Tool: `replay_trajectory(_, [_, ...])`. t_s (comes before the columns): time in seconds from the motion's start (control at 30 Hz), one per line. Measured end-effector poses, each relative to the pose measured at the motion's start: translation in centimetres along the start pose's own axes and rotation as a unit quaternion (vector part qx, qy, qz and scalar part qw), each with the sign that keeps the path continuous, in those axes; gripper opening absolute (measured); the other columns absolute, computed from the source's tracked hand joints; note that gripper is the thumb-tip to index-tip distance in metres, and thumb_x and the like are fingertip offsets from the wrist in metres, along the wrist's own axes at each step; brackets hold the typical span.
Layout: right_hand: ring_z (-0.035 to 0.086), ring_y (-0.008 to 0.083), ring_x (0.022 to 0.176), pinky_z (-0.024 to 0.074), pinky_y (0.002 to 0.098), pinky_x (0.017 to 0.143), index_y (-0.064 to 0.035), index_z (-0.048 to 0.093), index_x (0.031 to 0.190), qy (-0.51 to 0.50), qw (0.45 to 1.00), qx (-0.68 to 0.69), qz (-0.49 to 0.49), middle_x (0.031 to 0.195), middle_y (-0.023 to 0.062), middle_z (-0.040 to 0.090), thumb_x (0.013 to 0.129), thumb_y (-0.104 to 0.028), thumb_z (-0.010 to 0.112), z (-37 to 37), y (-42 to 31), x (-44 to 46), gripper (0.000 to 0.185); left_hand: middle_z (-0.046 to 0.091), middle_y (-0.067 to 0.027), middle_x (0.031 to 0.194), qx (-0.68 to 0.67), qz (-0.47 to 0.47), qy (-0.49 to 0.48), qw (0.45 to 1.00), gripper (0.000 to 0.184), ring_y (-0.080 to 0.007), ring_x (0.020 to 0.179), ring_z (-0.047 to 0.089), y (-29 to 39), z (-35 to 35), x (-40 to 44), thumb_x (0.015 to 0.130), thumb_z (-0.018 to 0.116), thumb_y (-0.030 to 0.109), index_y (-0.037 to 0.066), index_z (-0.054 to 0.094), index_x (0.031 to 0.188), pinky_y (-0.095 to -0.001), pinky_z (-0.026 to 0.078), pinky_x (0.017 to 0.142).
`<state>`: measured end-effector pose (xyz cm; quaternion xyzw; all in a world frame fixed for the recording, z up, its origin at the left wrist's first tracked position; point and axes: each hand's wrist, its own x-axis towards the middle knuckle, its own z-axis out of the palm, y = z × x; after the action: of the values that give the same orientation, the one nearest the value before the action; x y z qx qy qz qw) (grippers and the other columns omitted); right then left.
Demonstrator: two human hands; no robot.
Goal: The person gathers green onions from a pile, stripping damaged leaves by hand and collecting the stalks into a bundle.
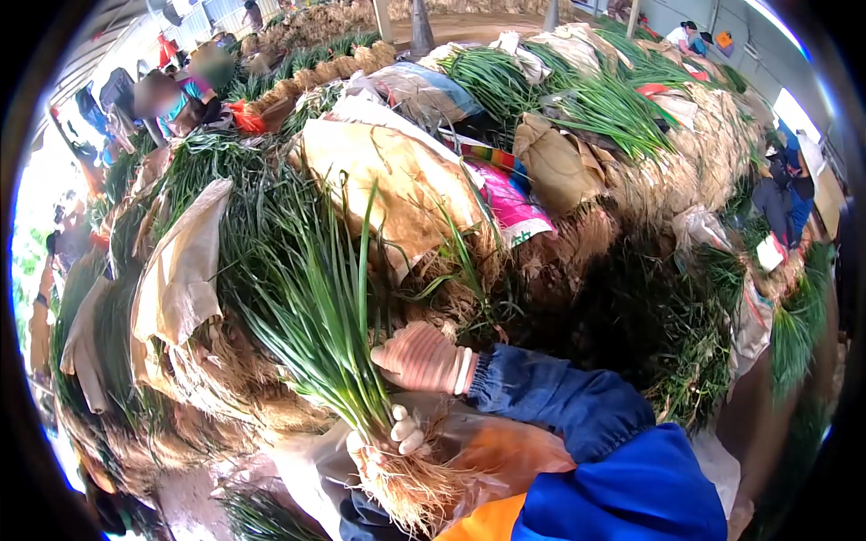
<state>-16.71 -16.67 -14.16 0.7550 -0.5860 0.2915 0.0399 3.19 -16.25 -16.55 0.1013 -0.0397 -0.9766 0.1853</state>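
A bunch of green onions [338,338] stands tilted in front of me, its long leaves pointing up and left. Its tangled pale roots [410,487] hang over my lap. White gloved fingertips of my left hand [408,431] wrap round the base of the bunch; the rest of that hand is hidden behind it. My right hand [424,357], in a striped glove with a blue sleeve, is closed right beside the leaves. Whatever its fingers hold is hidden. Clear plastic [505,442] covers my lap under the roots.
Big heaps of green onions [604,108] surround me, roots outward, partly under tan sacks [388,171] and a pink printed bag [510,203]. Loose leaves [690,361] lie in a dark pile at right. Other people [785,194] sit at the right and far left.
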Motion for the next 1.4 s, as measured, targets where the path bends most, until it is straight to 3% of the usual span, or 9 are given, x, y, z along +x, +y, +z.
replay_trajectory(0.07, [0.056,0.0256,0.054,0.0418,0.0399,0.049,-0.0097,0.053,0.067,0.093,0.979,0.156,0.094,0.058,0.0060,0.055,0.087,-0.024,0.058,3.3,0.8,-0.3,0.025,0.053,-0.0092,0.100,0.001,-0.002,-0.001,1.000,0.053,-0.0240,0.091,0.050,0.0,-0.1,0.1,0.077,0.060,0.036,-0.001,0.053,0.114,-0.0389,0.045,0.083])
replay_trajectory(0.13, [0.056,0.0188,0.060,0.0445,0.0329,0.049,-0.0114,0.059,0.081,0.044,0.708,0.567,0.418,0.066,0.0043,0.056,0.084,-0.014,0.062,0.3,2.0,-0.3,0.005,0.053,-0.0091,0.100,0.001,-0.002,-0.004,1.000,0.053,-0.0240,0.091,0.050,-0.1,-0.1,0.2,0.077,0.059,0.037,-0.001,0.053,0.113,-0.0389,0.045,0.083])
replay_trajectory(0.23, [0.064,0.0254,0.073,0.0521,0.0326,0.059,-0.0072,0.063,0.095,-0.011,0.996,0.078,0.038,0.088,0.0120,0.065,0.084,-0.013,0.060,4.9,3.1,-8.0,0.013,0.053,-0.0090,0.100,0.000,0.001,-0.003,1.000,0.052,-0.0239,0.091,0.050,-0.1,0.0,0.1,0.077,0.059,0.037,-0.001,0.054,0.113,-0.0389,0.045,0.083])
replay_trajectory(0.27, [0.066,0.0314,0.085,0.0535,0.0387,0.070,-0.0087,0.062,0.106,-0.381,0.913,0.111,0.099,0.102,0.0163,0.064,0.085,-0.014,0.060,3.3,2.2,-8.7,0.022,0.053,-0.0090,0.100,-0.001,0.004,-0.004,1.000,0.052,-0.0238,0.091,0.050,-0.1,0.0,0.1,0.077,0.059,0.037,-0.001,0.054,0.113,-0.0389,0.045,0.083])
replay_trajectory(0.33, [0.062,0.0390,0.098,0.0483,0.0451,0.089,-0.0078,0.054,0.127,-0.494,0.818,0.241,0.168,0.107,0.0241,0.063,0.085,-0.027,0.060,-0.7,3.7,-13.8,0.047,0.053,-0.0090,0.100,-0.002,0.010,-0.007,1.000,0.052,-0.0238,0.091,0.050,0.1,0.1,0.2,0.077,0.059,0.037,-0.001,0.054,0.112,-0.0388,0.045,0.084])
replay_trajectory(0.5, [0.065,0.0367,0.070,0.0496,0.0480,0.060,-0.0073,0.064,0.086,-0.049,0.898,-0.071,0.431,0.070,0.0183,0.065,0.081,-0.037,0.065,-0.9,9.4,-15.1,0.030,0.054,-0.0088,0.100,-0.011,0.009,-0.014,1.000,0.051,-0.0236,0.091,0.050,-1.0,-0.2,0.9,0.077,0.059,0.037,0.000,0.055,0.111,-0.0387,0.044,0.084])
replay_trajectory(0.83, [0.064,0.0372,0.075,0.0500,0.0476,0.066,-0.0057,0.063,0.089,-0.064,0.926,-0.059,0.368,0.074,0.0167,0.066,0.080,-0.038,0.068,-3.8,9.9,-11.6,0.034,0.047,-0.0062,0.088,0.104,0.109,0.220,0.964,0.040,-0.0249,0.089,0.047,-5.1,5.6,1.4,0.071,0.063,0.042,0.009,0.052,0.091,-0.0450,0.039,0.090])
replay_trajectory(1.07, [0.063,0.0386,0.069,0.0487,0.0495,0.061,-0.0040,0.063,0.085,-0.057,0.919,-0.095,0.379,0.070,0.0186,0.063,0.083,-0.036,0.066,1.8,12.6,-12.7,0.032,0.052,-0.0034,0.096,0.040,0.020,-0.012,0.999,0.053,-0.0231,0.095,0.051,-3.2,0.0,1.1,0.078,0.065,0.044,0.006,0.050,0.112,-0.0492,0.043,0.094])
replay_trajectory(1.4, [0.055,0.0083,0.058,0.0447,0.0243,0.058,-0.0019,0.067,0.092,-0.082,0.731,0.559,0.382,0.065,0.0011,0.061,0.093,-0.028,0.064,-7.3,5.4,-9.3,0.026,0.066,-0.0169,0.082,0.072,0.017,0.072,0.995,0.028,-0.0266,0.070,0.063,-3.3,-1.1,2.1,0.073,0.063,0.016,-0.003,0.061,0.092,-0.0400,0.055,0.073])
